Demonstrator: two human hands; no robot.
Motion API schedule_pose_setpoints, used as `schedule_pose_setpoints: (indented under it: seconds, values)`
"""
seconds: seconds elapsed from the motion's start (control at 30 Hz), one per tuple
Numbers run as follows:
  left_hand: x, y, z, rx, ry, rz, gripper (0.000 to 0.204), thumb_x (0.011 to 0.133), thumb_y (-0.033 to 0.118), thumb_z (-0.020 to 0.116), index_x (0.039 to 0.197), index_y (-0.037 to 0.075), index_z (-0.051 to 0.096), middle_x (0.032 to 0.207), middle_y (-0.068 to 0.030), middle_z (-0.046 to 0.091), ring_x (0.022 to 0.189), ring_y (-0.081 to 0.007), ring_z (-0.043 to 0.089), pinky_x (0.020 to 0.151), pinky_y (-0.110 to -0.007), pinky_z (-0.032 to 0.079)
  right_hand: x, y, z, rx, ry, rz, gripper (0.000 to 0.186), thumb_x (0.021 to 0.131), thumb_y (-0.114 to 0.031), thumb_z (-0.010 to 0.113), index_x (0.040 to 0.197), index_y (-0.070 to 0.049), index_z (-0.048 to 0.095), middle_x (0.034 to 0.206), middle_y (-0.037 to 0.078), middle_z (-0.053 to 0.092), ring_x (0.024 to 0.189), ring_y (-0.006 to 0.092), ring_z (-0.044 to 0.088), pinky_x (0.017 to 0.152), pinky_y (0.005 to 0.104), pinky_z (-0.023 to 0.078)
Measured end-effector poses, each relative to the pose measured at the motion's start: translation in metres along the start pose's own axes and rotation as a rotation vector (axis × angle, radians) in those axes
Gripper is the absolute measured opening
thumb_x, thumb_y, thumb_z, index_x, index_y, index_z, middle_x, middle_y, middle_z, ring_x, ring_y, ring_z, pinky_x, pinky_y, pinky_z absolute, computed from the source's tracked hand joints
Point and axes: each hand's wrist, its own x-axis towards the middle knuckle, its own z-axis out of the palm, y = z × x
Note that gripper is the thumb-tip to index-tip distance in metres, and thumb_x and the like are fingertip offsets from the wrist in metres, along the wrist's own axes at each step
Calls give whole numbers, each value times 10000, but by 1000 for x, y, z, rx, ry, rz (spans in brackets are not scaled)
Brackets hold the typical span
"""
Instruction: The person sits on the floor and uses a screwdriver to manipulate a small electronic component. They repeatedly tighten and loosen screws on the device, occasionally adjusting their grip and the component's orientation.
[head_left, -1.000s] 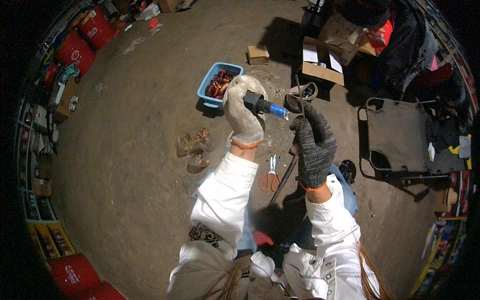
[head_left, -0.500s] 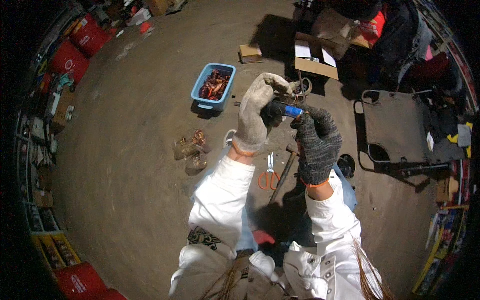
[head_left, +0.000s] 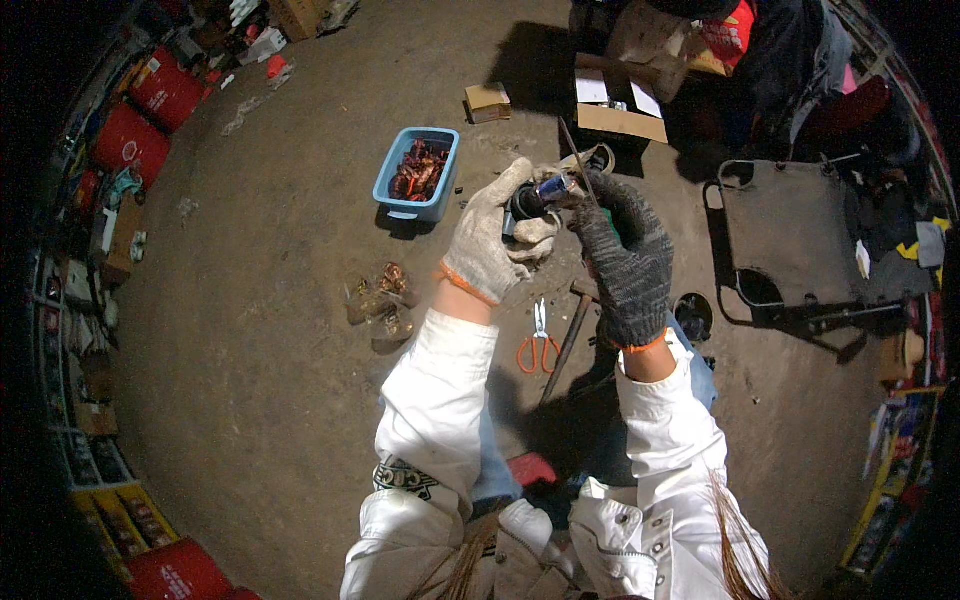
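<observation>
My left hand [head_left: 490, 235], in a whitish glove, is closed around a small cylindrical part [head_left: 548, 192] with a black end and a shiny blue body. My right hand [head_left: 632, 255], in a dark grey glove, grips a thin, long metal tool [head_left: 574, 150] with some green showing at the grip. Its shaft crosses beside the cylinder's tip, pointing up and away; whether they touch I cannot tell. On the floor below my hands lie scissors [head_left: 539, 354] with orange handles and a hammer [head_left: 568, 342] with a long handle.
A blue basin [head_left: 408, 210] of copper-coloured pieces stands ahead to the left, near clear bags [head_left: 382, 302] of similar bits. Farther off are a small cardboard box [head_left: 488, 103] and an open carton [head_left: 620, 122]. A folding frame seat [head_left: 790, 235] stands right; shelves line both sides.
My left hand has turned, bringing its fingers beneath the cylinder. The tool in my right hand now slants to the upper left across the cylinder's end. The view has shifted slightly.
</observation>
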Motion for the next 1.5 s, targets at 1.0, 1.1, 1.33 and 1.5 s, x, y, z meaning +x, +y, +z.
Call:
schedule_pose_setpoints:
  seconds: [1.0,1.1,1.33,1.5]
  values:
    - [15,33,-33,675,450,705,498,923,494,526,716,51,617,594,-70,599,488,-116,559,430,-212,450,-11,-14,-13,-451,-172,-262,188,848,-50,649,1022,18,676,847,151,663,759,193,628,677,307,493]
    - [7,34,-34,828,470,633,495,919,485,538,711,42,618,597,-76,601,483,-114,555,425,-215,443,-14,-23,-19,-546,-194,-358,175,823,-55,673,984,12,687,847,164,659,756,227,641,669,322,497]
    - [2,35,-31,1083,495,555,520,898,523,545,678,60,631,612,-48,615,457,-90,516,408,-215,387,-15,-31,-20,-768,-193,-360,222,770,-156,709,986,-106,715,883,124,676,798,289,649,698,361,517]
    - [-2,31,-27,1262,554,555,591,883,578,527,617,56,607,533,-20,497,476,-115,449,463,-276,351,-17,-30,-20,-739,-238,-340,190,780,-114,704,961,-58,709,869,140,662,760,279,646,671,341,512]
